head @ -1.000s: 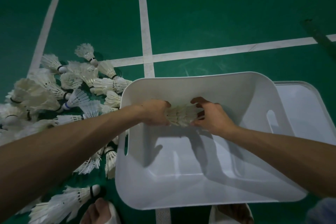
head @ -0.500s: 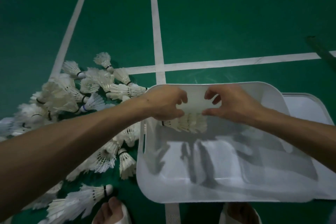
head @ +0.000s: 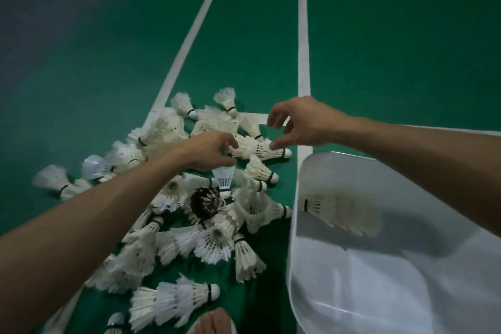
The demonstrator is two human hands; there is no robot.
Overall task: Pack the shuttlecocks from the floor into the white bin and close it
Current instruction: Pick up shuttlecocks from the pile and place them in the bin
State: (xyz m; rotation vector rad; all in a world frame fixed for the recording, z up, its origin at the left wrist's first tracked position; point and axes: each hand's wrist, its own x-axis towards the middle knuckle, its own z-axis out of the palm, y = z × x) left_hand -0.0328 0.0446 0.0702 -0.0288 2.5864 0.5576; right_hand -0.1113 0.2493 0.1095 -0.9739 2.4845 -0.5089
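Target shuttlecock (head: 257, 148) lies just off the white bin (head: 303, 257), at its far left corner, long axis crosswise, cork toward the bin. My right hand (head: 303, 123) hovers over it, fingers spread (the nearer one). My left hand (head: 211, 152) curls at its feathers; I cannot tell whether it grips.

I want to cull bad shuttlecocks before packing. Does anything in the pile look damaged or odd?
One stands out: a dark shuttlecock in the middle of the pile, nearer the camera than the left hand. Its feathers look brown-black, the rest white. Dirt or damage, I cannot tell.
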